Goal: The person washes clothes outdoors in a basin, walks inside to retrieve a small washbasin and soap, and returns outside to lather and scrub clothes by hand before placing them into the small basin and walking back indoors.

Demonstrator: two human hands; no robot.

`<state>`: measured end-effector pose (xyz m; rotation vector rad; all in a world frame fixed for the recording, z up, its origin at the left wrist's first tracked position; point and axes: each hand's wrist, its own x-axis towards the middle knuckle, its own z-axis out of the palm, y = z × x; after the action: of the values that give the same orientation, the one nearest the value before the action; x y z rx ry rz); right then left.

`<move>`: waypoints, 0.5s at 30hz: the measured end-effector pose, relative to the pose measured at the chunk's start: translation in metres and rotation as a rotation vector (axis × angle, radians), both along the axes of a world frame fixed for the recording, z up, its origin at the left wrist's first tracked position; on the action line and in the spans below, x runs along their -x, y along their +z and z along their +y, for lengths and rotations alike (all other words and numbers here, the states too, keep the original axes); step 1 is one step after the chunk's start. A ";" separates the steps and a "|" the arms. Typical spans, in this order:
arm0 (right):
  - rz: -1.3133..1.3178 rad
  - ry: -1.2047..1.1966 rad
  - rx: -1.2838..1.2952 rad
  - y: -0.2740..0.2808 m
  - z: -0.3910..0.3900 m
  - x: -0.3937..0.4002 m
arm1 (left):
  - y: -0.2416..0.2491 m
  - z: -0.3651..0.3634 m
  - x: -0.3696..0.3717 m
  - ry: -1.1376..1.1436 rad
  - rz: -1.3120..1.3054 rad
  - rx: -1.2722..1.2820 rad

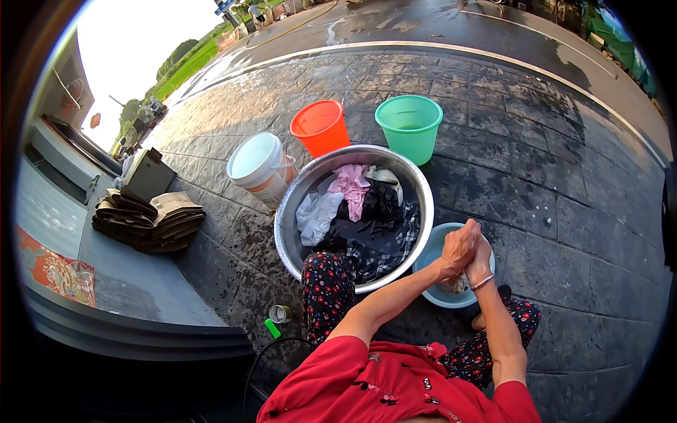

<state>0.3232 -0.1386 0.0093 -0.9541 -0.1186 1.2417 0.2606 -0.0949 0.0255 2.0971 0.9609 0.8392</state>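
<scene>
My left hand [459, 247] and my right hand [479, 262] are closed and pressed together above a light blue basin [451, 303]. What lies between them, if anything, is hidden. A bracelet circles my right wrist. Part of a pale item [453, 285] shows in the basin below my hands. Left of the basin stands a wide metal tub [284, 236] with clothes in dark water. In it are a pink garment [350, 185], a white garment [317, 217], black cloth [381, 203] and dark plaid cloth [374, 261].
Behind the tub stand a white bucket [262, 169], an orange bucket [319, 130] and a green bucket [409, 130]. A small jar [280, 314] and a green object [272, 328] lie near my left knee. Flattened cardboard [148, 222] is stacked by the doorway.
</scene>
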 end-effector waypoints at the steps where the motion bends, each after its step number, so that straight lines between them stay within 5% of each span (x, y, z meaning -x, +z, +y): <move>1: 0.124 -0.033 0.125 0.005 0.002 0.009 | 0.000 0.014 0.002 0.055 0.047 -0.041; 4: -0.138 -0.016 0.127 0.023 -0.002 0.016 | 0.002 0.018 0.003 0.119 0.006 0.139; 6: -0.030 0.036 -0.048 -0.051 0.006 -0.021 | 0.008 -0.016 0.002 0.028 -0.046 0.001; 7: 0.059 0.079 -0.209 -0.033 0.005 -0.025 | 0.018 -0.030 -0.001 -0.019 -0.132 -0.077; 8: -0.669 -0.149 -0.029 -0.017 -0.009 -0.021 | 0.029 -0.043 -0.006 -0.018 -0.310 -0.267; 9: -0.670 -0.152 -0.026 -0.017 -0.009 -0.020 | 0.022 -0.040 -0.008 -0.021 -0.311 -0.265; 11: 0.119 0.055 -0.099 -0.019 -0.009 -0.018 | 0.000 -0.027 -0.014 -0.012 -0.211 -0.192; 15: 0.034 0.000 0.228 0.042 -0.009 0.023 | -0.002 0.027 -0.001 0.123 0.058 -0.047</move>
<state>0.3004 -0.1472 0.0517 -1.1289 0.0510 1.2893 0.2614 -0.0683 0.0234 2.1294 1.1204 0.8738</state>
